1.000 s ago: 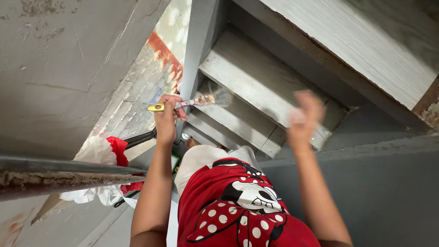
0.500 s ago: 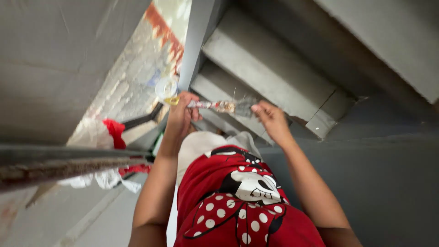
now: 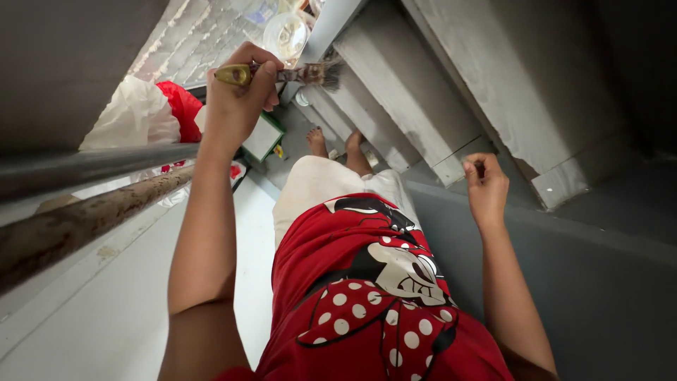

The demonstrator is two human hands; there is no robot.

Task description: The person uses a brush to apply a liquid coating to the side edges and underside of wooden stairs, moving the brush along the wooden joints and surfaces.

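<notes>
Right hand [image 3: 485, 189] off brush [image 3: 282, 74] now

A single head-worn camera looks steeply down the person's front, close to both raised arms, with grey stairs [image 3: 423, 92] and floor well below.

Take the rusty handrail [image 3: 77, 222] at your lower left as your landmark. Just above it runs a smoother grey rail [image 3: 92, 168]. Beyond those, further up the view, a white plastic bag [image 3: 130, 116] lies bunched against a red bag [image 3: 180, 106]. To the right of the bags a green-edged white tray [image 3: 262, 137] rests on the ground, and above it stands a clear plastic container [image 3: 285, 34]. Well to the right of the handrail, grey-painted stair treads [image 3: 451, 85] step away, with a dark grey wall [image 3: 599, 282] below them.
</notes>
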